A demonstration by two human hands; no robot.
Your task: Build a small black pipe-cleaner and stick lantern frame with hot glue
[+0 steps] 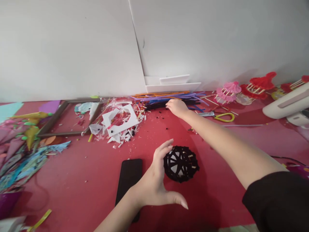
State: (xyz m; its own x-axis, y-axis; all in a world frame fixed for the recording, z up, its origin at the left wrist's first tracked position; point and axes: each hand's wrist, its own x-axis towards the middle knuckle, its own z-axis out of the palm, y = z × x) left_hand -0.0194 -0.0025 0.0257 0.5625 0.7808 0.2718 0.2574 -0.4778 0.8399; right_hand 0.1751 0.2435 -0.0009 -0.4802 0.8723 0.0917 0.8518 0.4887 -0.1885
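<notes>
A round black openwork piece (181,164), with a spoked top over something white, stands on the red table. My left hand (156,183) is open beside it, thumb and fingers spread around its left side; the fingertips overlap its edge, and I cannot tell if they touch. My right hand (178,108) reaches to the back, its fingers closed at the black pipe cleaners (156,105). What is between those fingertips is too small to make out. Purple pipe cleaners (166,97) and orange ones lie just behind. Scissors with yellow handles (224,117) lie right of that hand.
A black phone (129,177) lies left of my left hand. White cut board scraps (120,120) and beads litter the back. A wooden frame (48,124) and colourful paper pieces fill the left. Small pink and red crepe-paper models (229,91) stand at back right, before the white wall.
</notes>
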